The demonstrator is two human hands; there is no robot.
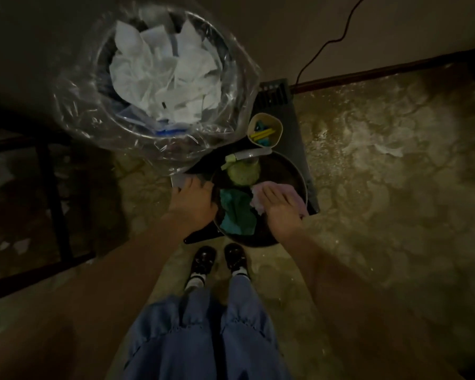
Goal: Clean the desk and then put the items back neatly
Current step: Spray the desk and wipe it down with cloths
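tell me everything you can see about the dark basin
The basin is round, dark, shallow and looks like plastic. It sits on a dark low stand, in front of the person's shoes. Inside lie a teal cloth, a pink cloth and a green sponge-like lump. The left hand holds its rim; the right hand rests on the pink cloth.

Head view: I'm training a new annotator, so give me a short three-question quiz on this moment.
1. True or false: the right hand rests on the pink cloth.
2. What fills the waste bin lined with clear plastic? A) crumpled white paper B) water C) shoes
3. Fill in: the small cup beyond the dark basin holds yellow and ____ items.

Key
1. True; its fingers lie fairly straight over the cloth at the basin's right rim.
2. A.
3. Teal. What they are is too dim to tell. The left hand is on the basin's left rim, and a teal cloth lies inside.
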